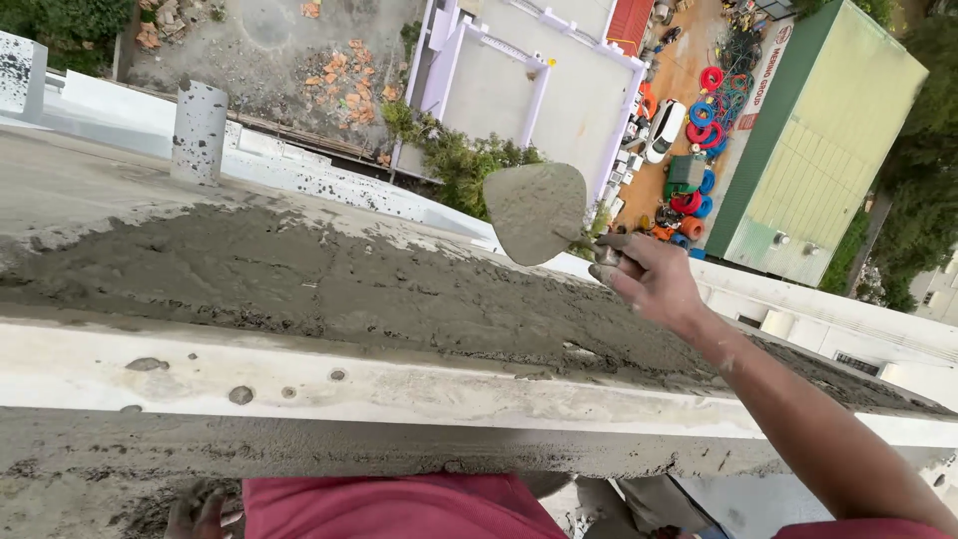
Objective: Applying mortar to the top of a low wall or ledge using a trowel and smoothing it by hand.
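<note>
1. The right hand reaches out over the far edge of the wall top, its grip closed around the handle of a trowel.
2. The trowel's blade is coated in grey mortar and held tilted, raised just above the mortar bed, out past the ledge with the street far below behind it.
3. A thick layer of wet mortar lies spread along the wall top, rough and uneven.
4. A pale board runs along the near side of the mortar, spattered with grey blobs.
5. The left hand shows only in part at the bottom edge, fingers smeared with mortar; whether its grip is open or closed cannot be told.
6. A short grey pipe stands upright beyond the mortar, at the left.
</note>
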